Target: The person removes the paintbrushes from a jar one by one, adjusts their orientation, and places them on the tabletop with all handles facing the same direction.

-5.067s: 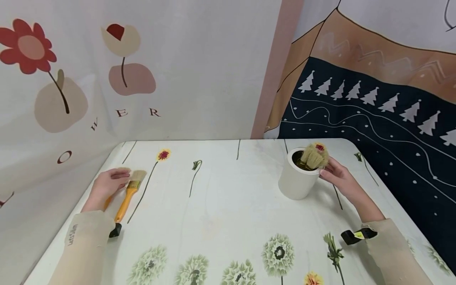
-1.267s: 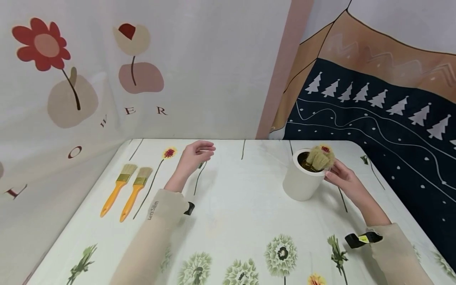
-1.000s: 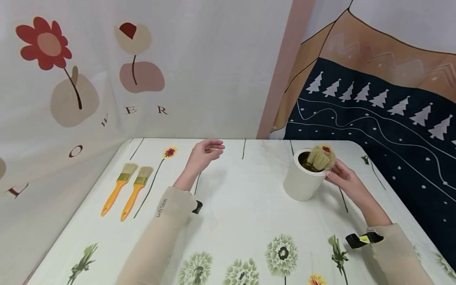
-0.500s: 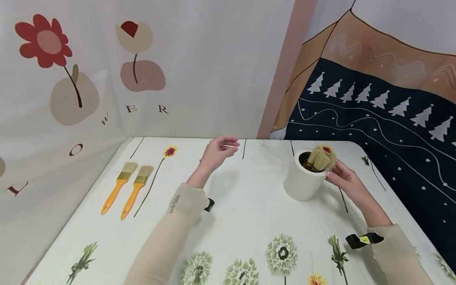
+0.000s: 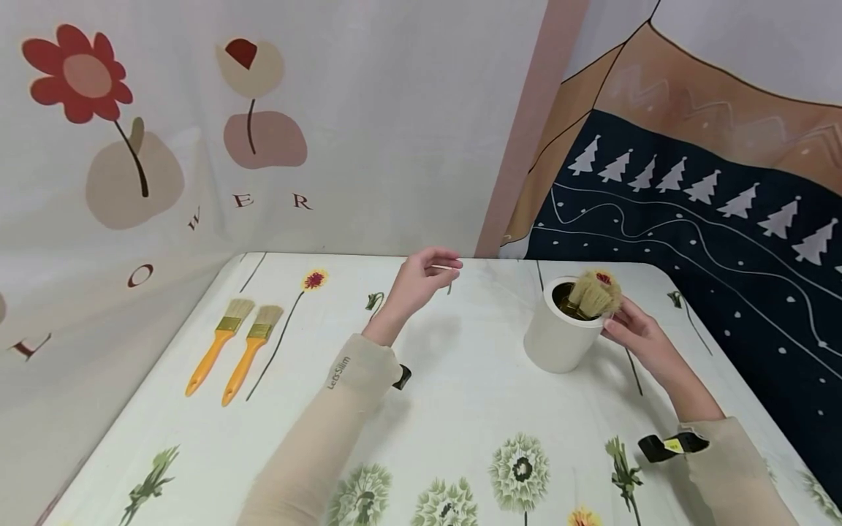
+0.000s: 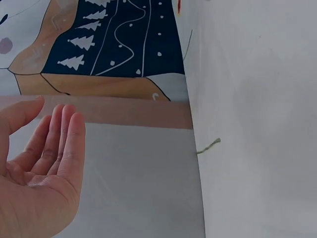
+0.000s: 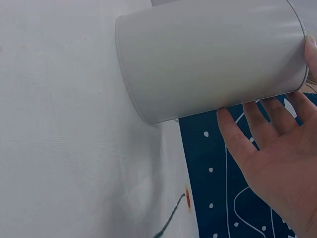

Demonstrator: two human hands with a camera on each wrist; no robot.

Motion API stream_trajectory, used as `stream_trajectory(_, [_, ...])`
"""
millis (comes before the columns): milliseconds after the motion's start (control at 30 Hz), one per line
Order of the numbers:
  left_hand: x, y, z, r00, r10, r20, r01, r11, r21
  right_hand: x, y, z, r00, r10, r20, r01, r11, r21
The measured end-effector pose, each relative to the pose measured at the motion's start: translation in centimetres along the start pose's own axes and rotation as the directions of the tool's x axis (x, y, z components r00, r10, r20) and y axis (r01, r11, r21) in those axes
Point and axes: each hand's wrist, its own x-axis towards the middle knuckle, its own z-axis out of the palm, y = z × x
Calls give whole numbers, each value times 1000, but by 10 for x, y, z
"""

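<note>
In the head view, a white cylindrical holder (image 5: 559,336) stands upright on the table, with paintbrushes (image 5: 595,296) in it, bristles up and leaning right. My right hand (image 5: 641,332) touches the holder's right side near the rim. In the right wrist view, its fingers (image 7: 233,131) are fairly straight, fingertips against the grey-white wall, thumb by the rim. My left hand (image 5: 421,281) hovers over the back middle of the table, holding nothing, fingers loosely bent in the left wrist view. Two yellow-handled paintbrushes (image 5: 217,343) (image 5: 253,354) lie side by side at the left.
A white cloth printed with flowers (image 5: 520,467) covers the table (image 5: 460,394). A pale wall hanging (image 5: 395,146) stands behind the far edge, and a dark blue patterned one (image 5: 737,248) rises along the right.
My left hand has left the two paintbrushes lying at the left and moved right, through the air, to the table's middle. My right hand has stayed at the holder.
</note>
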Motion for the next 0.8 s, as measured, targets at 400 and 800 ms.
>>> stream_trajectory(400, [3, 13, 23, 999, 28, 34, -27, 999, -20, 0, -1, 0, 1000, -15, 3, 15, 1000, 16])
stream_trajectory(800, [5, 23, 51, 997, 35, 66, -35, 999, 3, 0, 0, 0, 1000, -17, 0, 17, 1000, 2])
